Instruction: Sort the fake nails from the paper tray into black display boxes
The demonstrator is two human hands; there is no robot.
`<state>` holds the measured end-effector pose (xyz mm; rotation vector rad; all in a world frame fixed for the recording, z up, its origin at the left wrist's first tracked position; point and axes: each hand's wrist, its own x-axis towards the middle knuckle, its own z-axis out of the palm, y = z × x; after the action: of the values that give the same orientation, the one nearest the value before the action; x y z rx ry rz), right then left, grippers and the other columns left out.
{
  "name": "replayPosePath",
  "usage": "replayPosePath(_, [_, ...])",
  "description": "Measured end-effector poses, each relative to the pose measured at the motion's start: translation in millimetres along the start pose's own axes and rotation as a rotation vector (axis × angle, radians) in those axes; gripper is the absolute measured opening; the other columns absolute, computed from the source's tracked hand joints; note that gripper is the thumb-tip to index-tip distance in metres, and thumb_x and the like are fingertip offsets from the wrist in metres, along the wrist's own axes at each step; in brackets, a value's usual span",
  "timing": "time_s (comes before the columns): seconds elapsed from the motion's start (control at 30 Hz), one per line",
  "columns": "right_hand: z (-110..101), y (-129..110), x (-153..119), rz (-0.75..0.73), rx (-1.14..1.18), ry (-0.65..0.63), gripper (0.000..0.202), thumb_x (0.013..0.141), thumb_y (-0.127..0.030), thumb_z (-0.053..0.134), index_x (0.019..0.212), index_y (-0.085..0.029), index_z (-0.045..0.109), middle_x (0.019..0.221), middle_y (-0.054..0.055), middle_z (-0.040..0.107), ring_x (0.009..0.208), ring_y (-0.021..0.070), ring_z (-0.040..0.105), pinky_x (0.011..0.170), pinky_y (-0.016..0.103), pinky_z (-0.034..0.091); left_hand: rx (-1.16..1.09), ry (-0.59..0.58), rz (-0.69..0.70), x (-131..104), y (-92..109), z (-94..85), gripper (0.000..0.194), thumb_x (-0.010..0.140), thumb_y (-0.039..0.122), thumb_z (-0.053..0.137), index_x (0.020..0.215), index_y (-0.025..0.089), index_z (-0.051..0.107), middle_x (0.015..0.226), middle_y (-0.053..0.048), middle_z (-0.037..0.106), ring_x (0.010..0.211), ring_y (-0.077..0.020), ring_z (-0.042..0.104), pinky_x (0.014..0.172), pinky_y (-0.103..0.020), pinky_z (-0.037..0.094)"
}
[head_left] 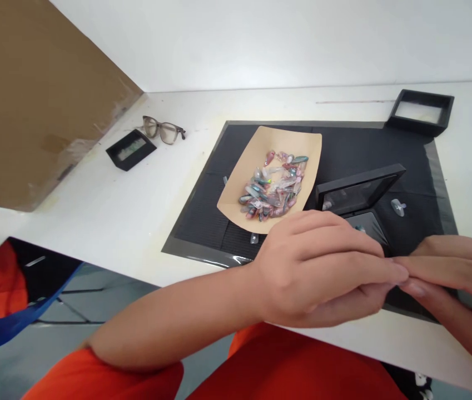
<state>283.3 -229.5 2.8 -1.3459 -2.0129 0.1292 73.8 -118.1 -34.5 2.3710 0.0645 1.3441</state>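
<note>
My left hand point(323, 272) reaches across the near edge of the black mat point(202, 222), its fingers pinched together. My right hand point(461, 278) comes in from the right, also pinched, and the fingertips of both hands meet. Whatever is between them is hidden or too small to make out. Just beyond my left hand stands an open black display case point(361, 189) with its lid tilted up; part of its base is covered by my fingers. To its left, a tan paper tray point(242, 166) holds a heap of decorated false nails point(275, 191).
A loose false nail point(398, 208) lies right of the case, another clear nail point(254, 238) below the tray. A second black case point(421, 113) sits at the back right. Eyeglasses point(163, 130) and a small black case point(130, 149) lie left, near a brown board point(44, 105).
</note>
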Motion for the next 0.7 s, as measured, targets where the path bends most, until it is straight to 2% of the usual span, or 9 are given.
replayPosePath(0.13, [-1.3, 0.7, 6.7, -0.006, -0.024, 0.03, 0.025, 0.114, -0.042, 0.064, 0.092, -0.035, 0.075, 0.071, -0.004, 0.081, 0.049, 0.0157, 0.072, 0.042, 0.027, 0.056, 0.09, -0.111, 0.059, 1.2, -2.3, -9.3, 0.016, 0.102, 0.014, 0.08, 0.118, 0.016, 0.081, 0.103, -0.002, 0.091, 0.083, -0.0125, 0.084, 0.083, -0.029, 0.072])
replayPosePath(0.23, [-2.4, 1.0, 6.6, 0.004, -0.018, -0.008, 0.03, 0.118, -0.042, 0.058, 0.094, -0.034, 0.073, 0.069, -0.006, 0.08, 0.045, 0.0124, 0.069, 0.04, 0.023, 0.052, 0.136, -0.165, 0.1, 1.8, -4.4, -17.6, 0.024, 0.103, 0.017, 0.081, 0.127, 0.018, 0.079, 0.104, 0.001, 0.092, 0.084, -0.0138, 0.084, 0.083, -0.03, 0.07])
replayPosePath(0.33, [-2.8, -0.3, 4.0, 0.021, -0.017, -0.047, 0.024, 0.119, -0.043, 0.055, 0.103, -0.037, 0.073, 0.073, -0.007, 0.082, 0.048, 0.013, 0.072, 0.042, 0.023, 0.053, 0.132, -0.156, 0.093, 2.0, -5.2, -20.2, 0.028, 0.106, 0.023, 0.081, 0.132, 0.015, 0.078, 0.099, 0.001, 0.091, 0.082, -0.0155, 0.083, 0.087, -0.032, 0.07])
replayPosePath(0.4, [-3.4, -1.4, 2.3, 0.048, 0.001, -0.047, 0.023, 0.118, -0.044, 0.056, 0.103, -0.04, 0.073, 0.071, -0.008, 0.081, 0.046, 0.0139, 0.07, 0.04, 0.024, 0.051, 0.085, -0.127, 0.083, 2.5, -4.7, -17.8, 0.025, 0.106, 0.025, 0.081, 0.128, 0.013, 0.079, 0.094, 0.001, 0.09, 0.08, -0.0153, 0.081, 0.089, -0.032, 0.07])
replayPosePath(0.53, [-4.0, -1.8, 1.8, 0.111, 0.054, 0.017, 0.027, 0.112, -0.048, 0.067, 0.088, -0.043, 0.078, 0.064, -0.008, 0.078, 0.043, 0.0181, 0.069, 0.033, 0.028, 0.048, 0.003, -0.047, 0.016, 2.8, -1.8, -5.0, 0.01, 0.108, 0.025, 0.08, 0.112, 0.016, 0.081, 0.107, -0.001, 0.092, 0.088, -0.0111, 0.083, 0.094, -0.026, 0.069])
replayPosePath(0.63, [-0.7, -0.4, 2.1, 0.143, 0.103, -0.036, 0.03, 0.11, -0.045, 0.068, 0.084, -0.041, 0.082, 0.066, -0.007, 0.08, 0.046, 0.0181, 0.073, 0.035, 0.024, 0.052, -0.04, -0.019, -0.034, 0.7, -0.7, 5.3, 0.011, 0.112, 0.025, 0.074, 0.112, 0.015, 0.08, 0.116, -0.004, 0.091, 0.1, -0.0097, 0.085, 0.094, -0.024, 0.068])
replayPosePath(0.7, [3.0, -0.1, 2.0, 0.19, 0.052, -0.059, 0.043, 0.112, -0.049, 0.062, 0.075, -0.037, 0.079, 0.062, -0.008, 0.077, 0.045, 0.0158, 0.072, 0.037, 0.02, 0.054, -0.021, -0.002, -0.025, -0.9, -1.3, 7.9, 0.009, 0.112, 0.019, 0.071, 0.112, 0.016, 0.08, 0.117, -0.002, 0.091, 0.1, -0.0091, 0.085, 0.093, -0.024, 0.068])
